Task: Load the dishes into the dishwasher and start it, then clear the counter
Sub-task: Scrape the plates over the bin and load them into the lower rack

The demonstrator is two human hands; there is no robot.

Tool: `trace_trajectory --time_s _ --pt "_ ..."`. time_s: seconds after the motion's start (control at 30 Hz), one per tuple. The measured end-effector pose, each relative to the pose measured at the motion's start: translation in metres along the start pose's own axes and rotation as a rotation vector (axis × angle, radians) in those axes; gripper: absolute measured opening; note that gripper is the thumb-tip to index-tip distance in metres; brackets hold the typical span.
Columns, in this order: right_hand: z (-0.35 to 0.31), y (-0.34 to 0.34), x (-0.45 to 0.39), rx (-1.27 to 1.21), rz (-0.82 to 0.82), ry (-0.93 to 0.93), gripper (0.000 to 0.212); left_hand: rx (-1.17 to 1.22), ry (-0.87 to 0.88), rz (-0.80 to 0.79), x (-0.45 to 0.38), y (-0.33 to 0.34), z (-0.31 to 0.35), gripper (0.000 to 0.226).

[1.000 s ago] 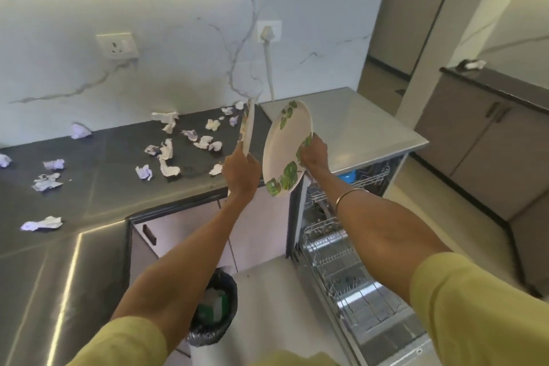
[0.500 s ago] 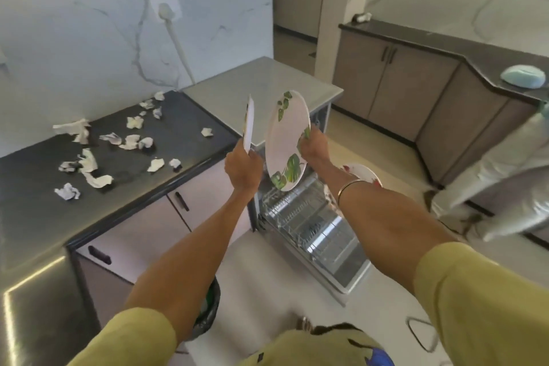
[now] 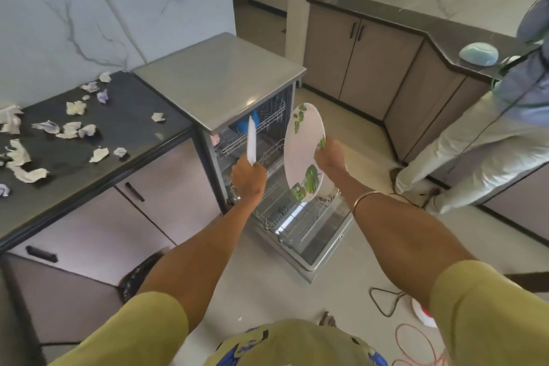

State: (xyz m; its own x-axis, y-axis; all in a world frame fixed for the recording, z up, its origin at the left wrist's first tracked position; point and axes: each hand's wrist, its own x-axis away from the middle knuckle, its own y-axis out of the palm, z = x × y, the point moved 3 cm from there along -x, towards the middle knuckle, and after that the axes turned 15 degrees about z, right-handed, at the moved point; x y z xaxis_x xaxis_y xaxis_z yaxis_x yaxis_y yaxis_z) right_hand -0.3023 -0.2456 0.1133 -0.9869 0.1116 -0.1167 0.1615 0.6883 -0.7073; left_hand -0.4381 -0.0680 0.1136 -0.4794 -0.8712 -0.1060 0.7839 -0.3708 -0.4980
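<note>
While the dishwasher (image 3: 297,226) is standing open with its lower rack pulled out | left hand (image 3: 249,178) is gripping an edge-on white plate (image 3: 251,141) upright above the rack | right hand (image 3: 330,159) is gripping a leaf-patterned plate (image 3: 301,154) by its rim, tilted | crumpled papers (image 3: 75,107) are lying on the dark tabletop (image 3: 127,125).

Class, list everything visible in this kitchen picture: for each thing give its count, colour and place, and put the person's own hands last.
Plates: two, white with green leaves, one in each hand, held upright.
Dishwasher: one, steel grey, door down, lower rack out.
Paper scraps: many, white, crumpled on the dark counter.
Bowl: one, pale blue, upside down on the far counter.
Second person: one, light trousers, at right.
Cables: red and black, on the floor.
Left hand: grips the edge-on plate.
Right hand: grips the leaf plate.
</note>
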Motion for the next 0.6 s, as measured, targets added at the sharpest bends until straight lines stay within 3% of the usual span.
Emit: trace_trajectory --time_s 0.3,0.6 --pt "0.094 -0.017 -0.048 0.081 -0.104 -0.026 0.029 -0.017 -0.202 0.005 0.051 0.083 0.017 0.039" --pt "0.13 -0.029 -0.089 0.061 -0.198 0.003 0.038 -0.063 -0.321 0.032 0.083 0.138 0.035 0.038"
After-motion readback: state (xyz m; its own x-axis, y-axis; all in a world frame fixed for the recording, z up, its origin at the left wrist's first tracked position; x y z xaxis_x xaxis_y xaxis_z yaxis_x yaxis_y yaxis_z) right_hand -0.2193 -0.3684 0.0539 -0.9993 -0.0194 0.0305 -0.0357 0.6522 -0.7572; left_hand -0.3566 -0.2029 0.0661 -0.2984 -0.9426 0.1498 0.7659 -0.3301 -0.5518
